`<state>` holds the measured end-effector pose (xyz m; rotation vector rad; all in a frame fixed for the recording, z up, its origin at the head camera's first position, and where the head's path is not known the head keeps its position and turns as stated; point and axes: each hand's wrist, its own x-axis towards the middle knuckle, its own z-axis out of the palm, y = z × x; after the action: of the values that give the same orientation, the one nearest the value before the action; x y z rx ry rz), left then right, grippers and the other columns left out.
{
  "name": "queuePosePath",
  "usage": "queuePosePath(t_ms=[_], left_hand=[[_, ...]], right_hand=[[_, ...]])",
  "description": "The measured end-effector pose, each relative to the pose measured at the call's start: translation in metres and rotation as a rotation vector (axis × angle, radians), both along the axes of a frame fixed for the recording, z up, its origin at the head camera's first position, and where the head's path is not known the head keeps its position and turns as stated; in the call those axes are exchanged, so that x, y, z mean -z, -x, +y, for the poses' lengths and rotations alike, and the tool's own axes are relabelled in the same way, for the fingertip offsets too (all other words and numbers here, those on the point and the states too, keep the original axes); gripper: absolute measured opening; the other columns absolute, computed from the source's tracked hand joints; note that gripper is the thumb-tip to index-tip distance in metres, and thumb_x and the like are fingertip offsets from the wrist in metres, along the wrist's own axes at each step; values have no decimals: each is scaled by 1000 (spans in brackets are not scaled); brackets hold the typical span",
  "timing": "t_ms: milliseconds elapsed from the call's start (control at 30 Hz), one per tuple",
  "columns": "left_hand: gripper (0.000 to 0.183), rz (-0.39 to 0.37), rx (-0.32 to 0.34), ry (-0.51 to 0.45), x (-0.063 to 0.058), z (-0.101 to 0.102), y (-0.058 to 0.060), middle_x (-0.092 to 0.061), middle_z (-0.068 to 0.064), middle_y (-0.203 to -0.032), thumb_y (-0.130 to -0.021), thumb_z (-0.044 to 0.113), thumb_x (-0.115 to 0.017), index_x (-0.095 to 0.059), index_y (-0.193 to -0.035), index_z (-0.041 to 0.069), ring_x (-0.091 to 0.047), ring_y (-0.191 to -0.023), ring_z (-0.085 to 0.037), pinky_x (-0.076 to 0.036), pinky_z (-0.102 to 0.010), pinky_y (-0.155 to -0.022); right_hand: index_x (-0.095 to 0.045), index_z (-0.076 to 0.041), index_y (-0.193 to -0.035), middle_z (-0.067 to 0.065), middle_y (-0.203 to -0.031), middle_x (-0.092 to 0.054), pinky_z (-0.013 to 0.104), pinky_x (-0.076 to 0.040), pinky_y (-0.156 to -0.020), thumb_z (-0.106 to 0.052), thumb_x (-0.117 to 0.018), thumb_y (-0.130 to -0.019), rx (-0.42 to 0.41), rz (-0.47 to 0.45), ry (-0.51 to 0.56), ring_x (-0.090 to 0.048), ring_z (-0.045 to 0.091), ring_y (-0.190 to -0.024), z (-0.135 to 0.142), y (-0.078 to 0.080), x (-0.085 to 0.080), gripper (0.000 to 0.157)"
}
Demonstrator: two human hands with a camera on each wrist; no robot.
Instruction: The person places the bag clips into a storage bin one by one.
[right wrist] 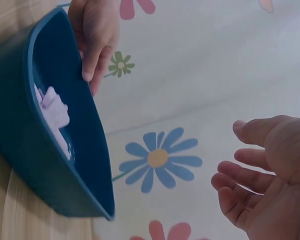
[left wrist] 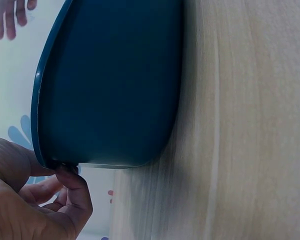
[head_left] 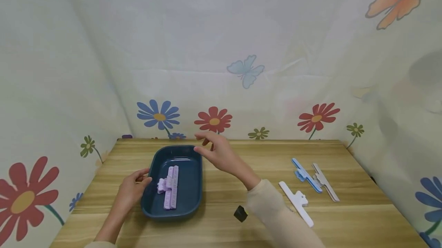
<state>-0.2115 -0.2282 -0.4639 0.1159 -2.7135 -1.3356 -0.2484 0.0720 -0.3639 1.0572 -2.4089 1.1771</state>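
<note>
A dark blue rectangular tub [head_left: 195,202] stands on the wooden table, left of the middle. Inside it lies a light purple bag clip [head_left: 169,188], also visible in the right wrist view. My left hand [head_left: 132,188] pinches the tub's left rim between thumb and fingers; the left wrist view has the fingertips curled at the rim's underside. Over the tub's far right corner is my right hand [head_left: 219,152], its fingers loosely bent and apart. In the right wrist view that hand [right wrist: 270,175] holds nothing and is away from the tub's wall.
On the table's right side lie a blue bag clip [head_left: 307,176], a pale greyish-pink clip [head_left: 325,182] and a white clip [head_left: 297,204]. A small black block [head_left: 240,214] shows beside the right sleeve. A flower-printed cloth [head_left: 276,102] hangs behind the table.
</note>
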Motion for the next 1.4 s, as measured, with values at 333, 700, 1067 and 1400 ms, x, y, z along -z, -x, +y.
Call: queuePosePath(t_ms=[333,700,1067,1400], left_hand=[[41,3,4,1,-1,1,-1,-67,-26,-112,-102,12,-62,-58,-137,-11,-64,-100,-36,-51,-38,-81],[40,11,14,22,-4,1,-2,-67,-26,-112,-102,11,-61,-58,-136,-11,-64,-103,-37,-50,-40,-82],[42,-9,7,18,-2,0,0,-67,-26,-112,-103,12,-62,-57,-137,-11,-64,-102,-37,-50,-39,-81],[41,1,10,10,0,-1,1,-67,-24,-109,-102,11,-62,-58,-136,-11,-63,-99,-35,-48,-39,-80]], right_hand=[[-65,0,-133,14,-124,-69,33,-52,-75,-12,-73,-97,69,18,21,-64,27,-99,38,2,0,40],[-63,2,-136,16,-122,-69,38,-51,-74,-10,-71,-98,144,2,51,-64,26,-98,80,1,2,41],[-63,2,-136,16,-121,-69,38,-51,-76,-8,-70,-99,205,-34,52,-63,26,-99,121,0,10,39],[-63,3,-135,18,-124,-68,32,-51,-79,-6,-68,-100,275,-52,38,-63,28,-101,169,-4,16,37]])
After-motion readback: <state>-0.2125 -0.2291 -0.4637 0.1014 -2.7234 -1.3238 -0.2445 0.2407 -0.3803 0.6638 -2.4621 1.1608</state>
